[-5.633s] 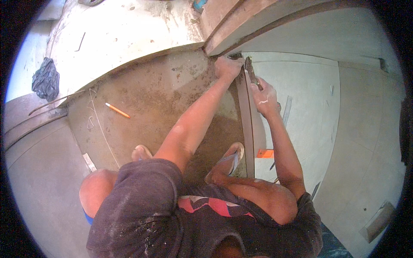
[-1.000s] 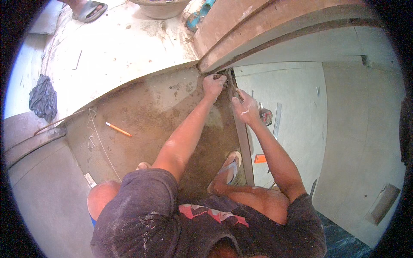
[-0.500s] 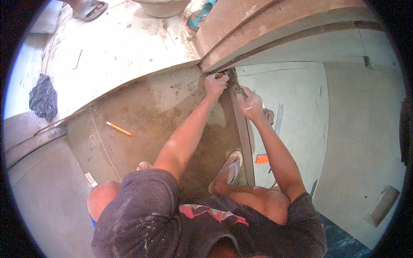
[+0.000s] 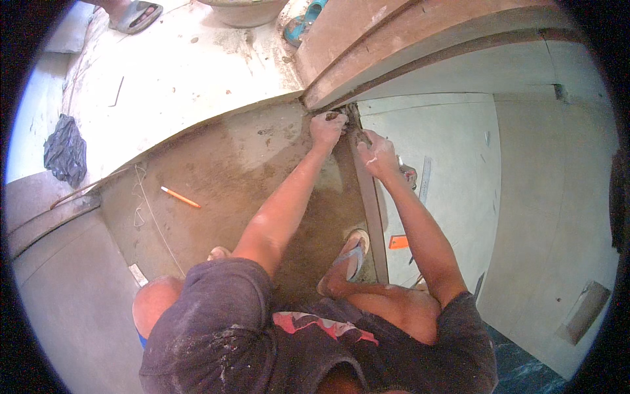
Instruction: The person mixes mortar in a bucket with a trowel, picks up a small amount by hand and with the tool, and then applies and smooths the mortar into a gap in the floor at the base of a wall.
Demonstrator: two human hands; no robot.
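Note:
At the foot of the brown door frame (image 4: 323,88), my left hand (image 4: 326,129) is pressed into the corner. Its dusty fingers are curled, and a dark bit shows by them, too small to name. My right hand (image 4: 378,155) is just to the right, closed beside the upper end of a long narrow brown strip (image 4: 371,210) along the floor edge. A small dark piece appears at its fingertips; I cannot tell its kind. Grey-white powder coats both hands. Dark, rough material (image 4: 348,113) lies between them in the corner.
An orange pencil-like stick (image 4: 181,197) and a string (image 4: 155,220) lie on the brown floor to the left. Beyond my right forearm are a metal ruler (image 4: 425,180) and an orange piece (image 4: 398,242). A black plastic bag (image 4: 65,150) sits far left; someone's sandalled foot (image 4: 136,16) is at the top.
My right hand has shifted slightly left, closer to the strip's upper end. The left hand stays in the corner, almost unmoved.

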